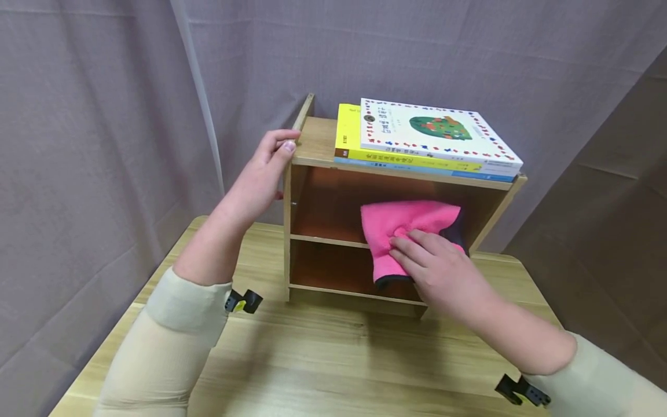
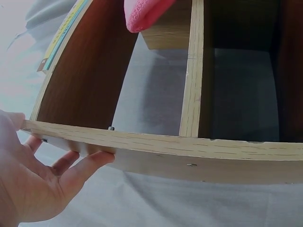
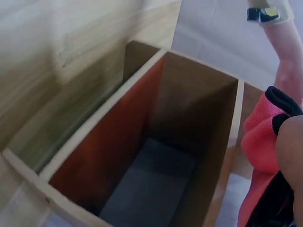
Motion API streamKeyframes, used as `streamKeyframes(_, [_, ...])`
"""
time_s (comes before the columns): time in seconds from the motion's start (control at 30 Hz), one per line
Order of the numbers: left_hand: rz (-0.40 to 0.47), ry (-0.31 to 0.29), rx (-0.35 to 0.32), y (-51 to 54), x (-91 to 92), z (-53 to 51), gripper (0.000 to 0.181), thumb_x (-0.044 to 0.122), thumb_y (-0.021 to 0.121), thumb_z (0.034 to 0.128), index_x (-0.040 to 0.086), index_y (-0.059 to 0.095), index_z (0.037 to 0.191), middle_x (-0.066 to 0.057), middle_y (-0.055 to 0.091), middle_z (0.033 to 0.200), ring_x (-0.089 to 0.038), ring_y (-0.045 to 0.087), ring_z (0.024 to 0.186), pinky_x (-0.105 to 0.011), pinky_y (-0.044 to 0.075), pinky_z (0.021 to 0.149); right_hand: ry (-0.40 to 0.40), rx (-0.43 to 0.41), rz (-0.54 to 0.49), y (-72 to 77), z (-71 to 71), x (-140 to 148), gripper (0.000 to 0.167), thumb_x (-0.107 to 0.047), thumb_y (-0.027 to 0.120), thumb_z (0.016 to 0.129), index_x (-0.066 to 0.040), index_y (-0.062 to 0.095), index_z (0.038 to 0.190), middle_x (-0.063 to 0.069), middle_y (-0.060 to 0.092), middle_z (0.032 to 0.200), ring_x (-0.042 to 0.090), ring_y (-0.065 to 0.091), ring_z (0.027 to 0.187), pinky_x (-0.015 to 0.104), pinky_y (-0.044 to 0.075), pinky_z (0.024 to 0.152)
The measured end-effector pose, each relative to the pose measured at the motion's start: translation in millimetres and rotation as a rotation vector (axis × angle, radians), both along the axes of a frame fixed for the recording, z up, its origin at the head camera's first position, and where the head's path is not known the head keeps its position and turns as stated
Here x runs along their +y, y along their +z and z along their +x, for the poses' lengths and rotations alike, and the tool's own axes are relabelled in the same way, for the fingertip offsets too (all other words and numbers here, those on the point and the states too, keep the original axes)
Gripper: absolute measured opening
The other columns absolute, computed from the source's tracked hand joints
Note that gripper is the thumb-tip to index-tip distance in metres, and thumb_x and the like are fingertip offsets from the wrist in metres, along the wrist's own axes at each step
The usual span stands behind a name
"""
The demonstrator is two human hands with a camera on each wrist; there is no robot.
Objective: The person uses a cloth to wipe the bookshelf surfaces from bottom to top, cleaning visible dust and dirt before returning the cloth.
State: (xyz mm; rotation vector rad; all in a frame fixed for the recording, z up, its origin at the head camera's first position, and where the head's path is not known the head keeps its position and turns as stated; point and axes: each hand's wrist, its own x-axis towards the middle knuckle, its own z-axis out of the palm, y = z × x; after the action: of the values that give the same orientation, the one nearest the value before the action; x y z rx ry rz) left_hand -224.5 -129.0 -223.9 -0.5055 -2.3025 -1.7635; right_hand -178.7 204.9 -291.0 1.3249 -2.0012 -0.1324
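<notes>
A small wooden shelf [image 1: 319, 138] with two visible compartments stands on the table. My left hand [image 1: 260, 176] grips its upper left corner, thumb at the top edge; in the left wrist view several fingers lie against the outside of the side panel [image 2: 156, 163]. My right hand [image 1: 445, 275] holds a pink cloth [image 1: 380, 223] with dark edging, bunched under the fingers, in front of the right part of the upper compartment. In the right wrist view the cloth [image 3: 260, 146] shows at the right edge, and most of that hand is out of frame.
Stacked on the shelf's top are a white picture book [image 1: 438, 130], a yellow book [image 1: 346, 130] and a blue-spined book [image 1: 391, 166]. Beneath the shelf lies a light wooden table [image 1: 312, 353]. Grey curtains [image 1: 104, 116] hang behind and at the sides.
</notes>
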Motion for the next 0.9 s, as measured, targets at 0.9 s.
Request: streamKeyframes(0.9, [-0.021,0.009,0.012,-0.7,-0.2,0.0,0.043,0.045,0.036,0.1059,0.028,0.038,0.145,-0.002,0.038,0.149,-0.016,0.040,0.132,-0.053,0.050,0.080,-0.263,0.004,0.277,60.5,-11.5,9,0.067,-0.007,0.095,0.058,0.000,0.067,0.119,0.017,0.062,0.121,0.036,0.051,0.113,0.046,0.048,0.097])
